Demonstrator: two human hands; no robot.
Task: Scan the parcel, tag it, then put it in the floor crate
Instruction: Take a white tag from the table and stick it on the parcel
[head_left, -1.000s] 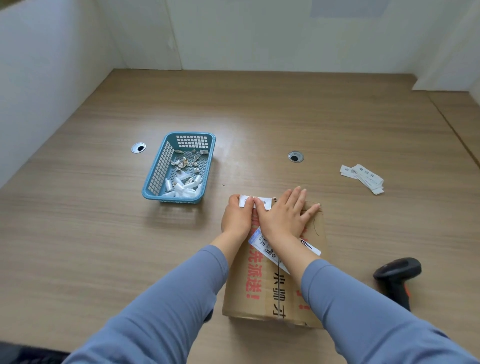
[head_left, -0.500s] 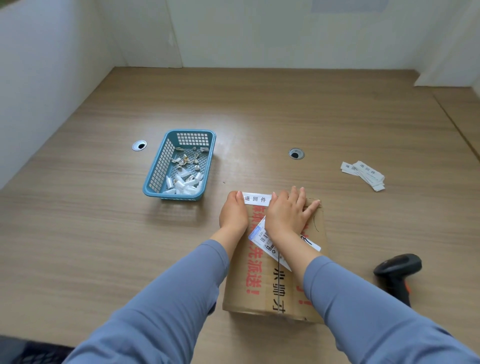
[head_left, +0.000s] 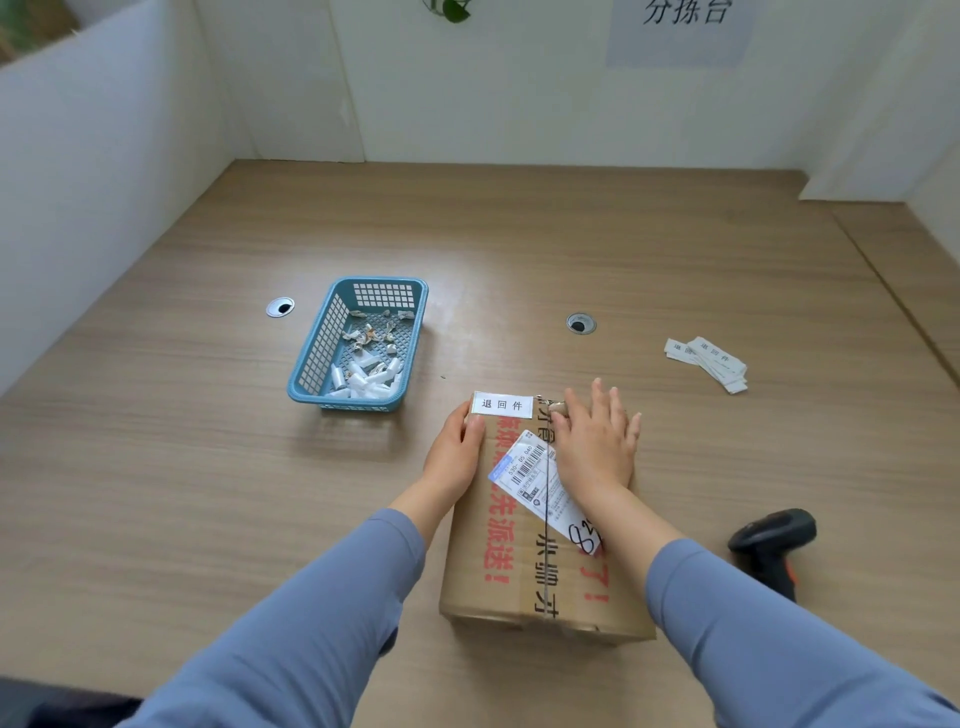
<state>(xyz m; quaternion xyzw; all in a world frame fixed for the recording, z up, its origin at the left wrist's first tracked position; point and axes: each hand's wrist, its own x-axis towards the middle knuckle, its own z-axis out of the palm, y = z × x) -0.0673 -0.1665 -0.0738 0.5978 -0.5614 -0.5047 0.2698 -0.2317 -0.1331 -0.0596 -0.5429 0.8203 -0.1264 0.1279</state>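
Note:
A brown cardboard parcel (head_left: 524, 566) with red and black print lies flat on the table in front of me. A white shipping label (head_left: 540, 480) with a barcode sits askew on its top. A white tag (head_left: 503, 404) with black characters lies along the parcel's far left edge. My left hand (head_left: 457, 452) rests against the parcel's far left side, thumb just below the tag. My right hand (head_left: 597, 441) lies flat, fingers spread, on the parcel's far right top, right of the tag. The floor crate is out of view.
A blue plastic basket (head_left: 410, 312) with paper scraps stands left of the parcel. A stack of spare white tags (head_left: 709, 361) lies at the right. A black handheld scanner (head_left: 771, 543) rests at the near right. Two cable grommets (head_left: 581, 323) are set in the wooden table.
My right hand slid to the right off the tag, which now lies fully uncovered on the parcel. My left hand has stayed at the parcel's left edge.

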